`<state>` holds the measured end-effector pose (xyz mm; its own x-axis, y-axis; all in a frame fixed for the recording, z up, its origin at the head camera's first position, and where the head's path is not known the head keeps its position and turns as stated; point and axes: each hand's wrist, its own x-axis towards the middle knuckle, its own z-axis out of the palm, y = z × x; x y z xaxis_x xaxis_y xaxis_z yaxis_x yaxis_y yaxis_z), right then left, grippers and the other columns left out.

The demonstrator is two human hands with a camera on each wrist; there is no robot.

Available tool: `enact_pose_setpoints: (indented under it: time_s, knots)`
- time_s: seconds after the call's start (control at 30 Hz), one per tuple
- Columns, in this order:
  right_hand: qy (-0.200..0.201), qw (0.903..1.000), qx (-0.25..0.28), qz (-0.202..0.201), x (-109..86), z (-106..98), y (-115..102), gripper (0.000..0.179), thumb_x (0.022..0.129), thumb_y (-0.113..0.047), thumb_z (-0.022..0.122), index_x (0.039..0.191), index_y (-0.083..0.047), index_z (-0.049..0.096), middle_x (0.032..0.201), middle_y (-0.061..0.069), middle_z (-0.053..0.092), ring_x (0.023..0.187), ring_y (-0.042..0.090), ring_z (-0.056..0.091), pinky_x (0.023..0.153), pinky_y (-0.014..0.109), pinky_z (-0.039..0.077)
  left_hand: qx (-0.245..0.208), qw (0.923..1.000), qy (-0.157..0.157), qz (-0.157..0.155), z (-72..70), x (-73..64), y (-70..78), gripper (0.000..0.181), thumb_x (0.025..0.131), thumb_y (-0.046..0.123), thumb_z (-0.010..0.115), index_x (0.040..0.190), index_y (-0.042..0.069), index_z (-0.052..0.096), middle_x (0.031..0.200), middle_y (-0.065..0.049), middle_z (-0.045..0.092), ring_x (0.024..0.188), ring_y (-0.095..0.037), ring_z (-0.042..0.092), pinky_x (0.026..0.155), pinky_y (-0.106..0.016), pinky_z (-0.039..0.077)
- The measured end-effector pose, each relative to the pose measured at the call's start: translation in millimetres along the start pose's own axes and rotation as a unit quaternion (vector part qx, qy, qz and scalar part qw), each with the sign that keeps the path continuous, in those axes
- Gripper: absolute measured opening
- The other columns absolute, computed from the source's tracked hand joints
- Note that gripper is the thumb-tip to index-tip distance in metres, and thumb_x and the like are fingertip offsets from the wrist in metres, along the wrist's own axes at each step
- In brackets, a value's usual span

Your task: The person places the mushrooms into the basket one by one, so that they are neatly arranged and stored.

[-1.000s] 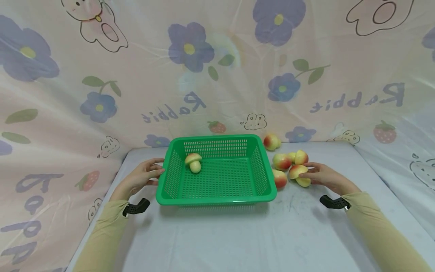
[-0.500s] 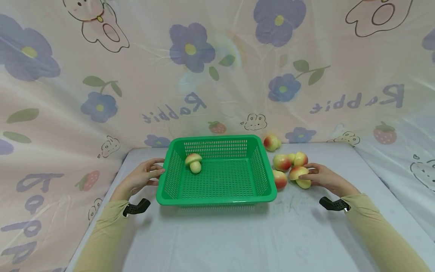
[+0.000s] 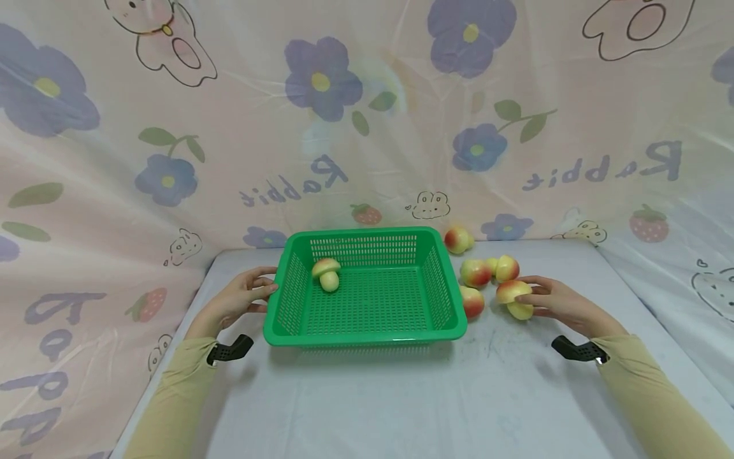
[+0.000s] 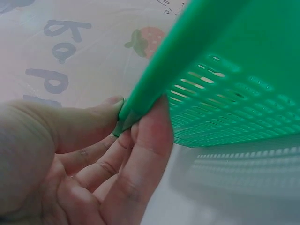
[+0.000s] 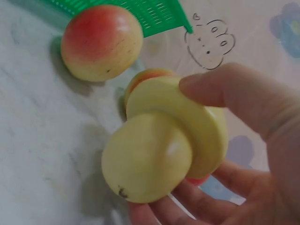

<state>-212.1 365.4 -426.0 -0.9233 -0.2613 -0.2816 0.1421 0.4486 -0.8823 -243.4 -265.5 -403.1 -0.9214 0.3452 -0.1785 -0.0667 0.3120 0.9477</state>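
My left hand (image 3: 239,298) pinches the left rim of a green plastic basket (image 3: 367,340); in the left wrist view the thumb lies on one side of the rim and a finger on the other. One toy mushroom (image 3: 328,280) with a reddish-yellow cap lies inside, near the basket's back left. My right hand (image 3: 564,306) grips another toy mushroom (image 3: 518,310) by its cap, right of the basket. The right wrist view shows its yellow stem (image 5: 147,157) facing the camera, with the thumb on the cap and fingers beneath.
Several more red-and-yellow mushrooms lie right of the basket: one at the back (image 3: 457,240), a pair touching in the middle (image 3: 475,273), and one (image 3: 473,302) partly hidden by the basket wall. A printed curtain (image 3: 367,127) stands behind the white-covered table (image 3: 367,401).
My right hand has moved slightly right and toward me with the mushroom, which now stands apart from the others. My left hand and the basket have stayed in place.
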Motion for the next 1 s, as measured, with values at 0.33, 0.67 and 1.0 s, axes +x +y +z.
enact_pose_setpoints:
  time_s: [0.33,0.67,1.0]
  knots:
    - [0.021,0.9996,-0.016,-0.012,-12.2,-3.8,-14.9,0.074,0.096,-0.027,0.06,0.147,0.005,0.018,0.138,0.028,0.039,0.109,0.011,0.052,0.092,0.038,0.048,-0.01,1.0,-0.002,0.001,0.3,-1.8,1.5,0.064,0.098,0.02,0.058,0.15,0.004,0.024,0.116,-0.021,0.054,0.088,-0.023,0.062,0.076,-0.038,0.056]
    - [0.021,0.9985,-0.034,-0.036,-20.0,0.0,-42.2,0.07,0.096,-0.029,0.06,0.147,0.001,0.022,0.142,0.026,0.035,0.111,0.01,0.051,0.094,0.044,0.047,-0.008,1.0,-0.002,0.003,0.5,-2.8,1.8,0.064,0.098,0.02,0.058,0.149,0.004,0.025,0.115,-0.021,0.054,0.088,-0.023,0.062,0.075,-0.037,0.056]
    - [0.016,0.997,-0.004,-0.076,-20.2,9.6,-80.3,0.061,0.096,-0.025,0.061,0.143,-0.002,0.03,0.136,0.018,0.042,0.108,0.012,0.056,0.088,0.028,0.05,0.0,1.0,-0.002,0.002,0.0,-0.5,0.5,0.064,0.098,0.021,0.058,0.149,0.004,0.025,0.115,-0.019,0.054,0.089,-0.024,0.062,0.076,-0.038,0.056]
